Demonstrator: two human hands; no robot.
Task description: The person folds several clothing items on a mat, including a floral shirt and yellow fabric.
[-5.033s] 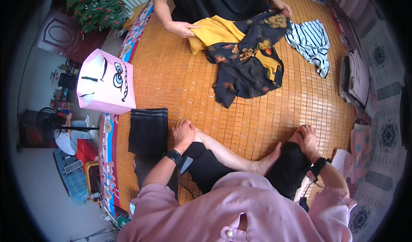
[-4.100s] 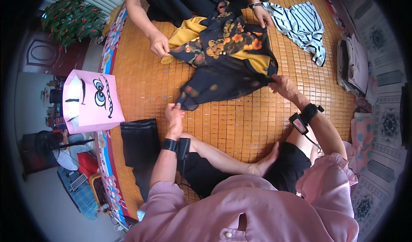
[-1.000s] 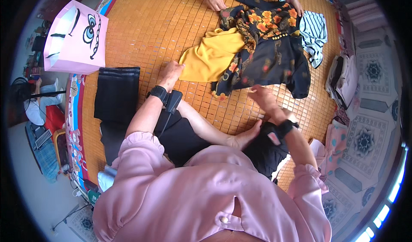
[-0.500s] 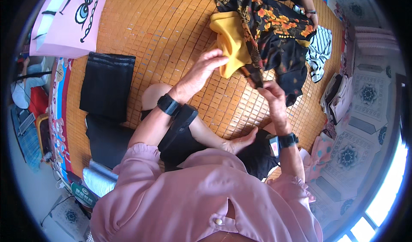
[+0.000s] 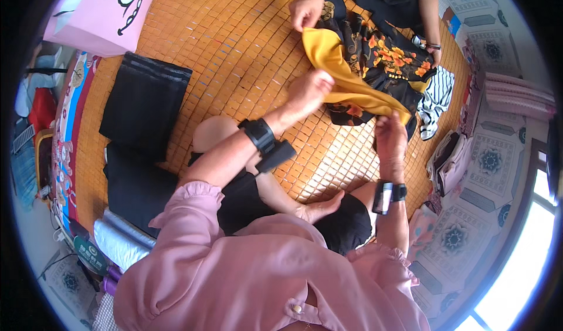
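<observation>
A smooth yellow cloth (image 5: 366,92) is stretched slantwise over a black garment with orange flowers (image 5: 390,52); whether the two are joined I cannot tell. My right hand (image 5: 391,137) pinches the cloth's near right end. Curled fingers of my left hand (image 5: 308,93) press at the cloth's near left edge, slightly blurred. At its far left corner another person's hand (image 5: 308,7) grips the same cloth. That person's other hand (image 5: 434,55) rests at the floral garment's right side.
Folded black clothing (image 5: 146,105) lies on the woven mat (image 5: 234,55) at left, below a pink bag (image 5: 102,20). A striped cloth (image 5: 437,99) and a folded stack (image 5: 448,161) lie right. My bare foot (image 5: 325,208) is in front of me.
The yellow cloth has gone from a bunched heap to a stretched strip. My right hand now holds its end instead of the dark fabric. The other person's hand has come onto its far corner.
</observation>
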